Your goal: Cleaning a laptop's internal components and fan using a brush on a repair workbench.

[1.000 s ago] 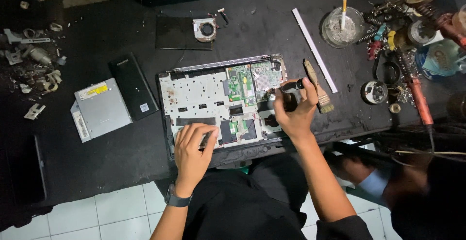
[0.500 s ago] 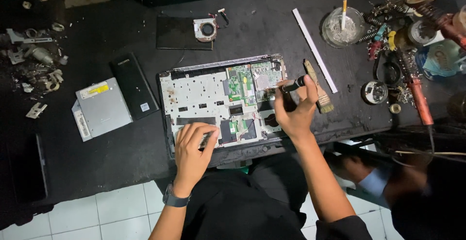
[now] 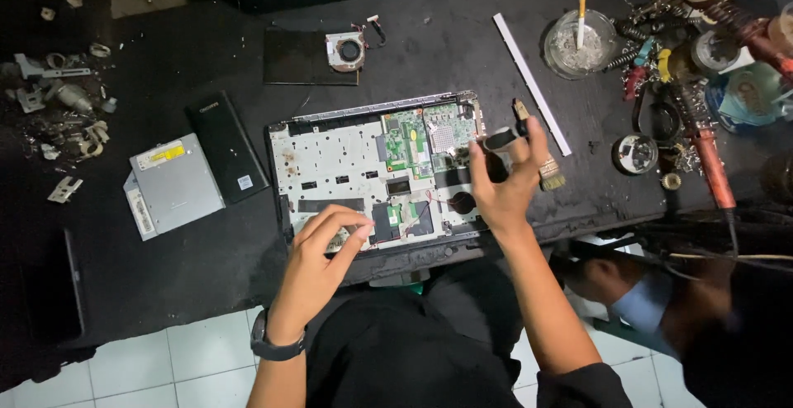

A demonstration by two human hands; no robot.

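We steady the opened laptop (image 3: 372,173) with our loose left hand (image 3: 318,263); our right hand (image 3: 500,185) grips a screwdriver (image 3: 498,145), which next needs seating on a screw.

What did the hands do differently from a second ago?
The left hand lifted off the opened laptop: it lay flat on the front edge before, and now its fingers are curled, with only the tips near the board. The right hand kept its grip on the dark tool at the laptop's right side, barely shifting. The laptop, drive and brush stayed put.
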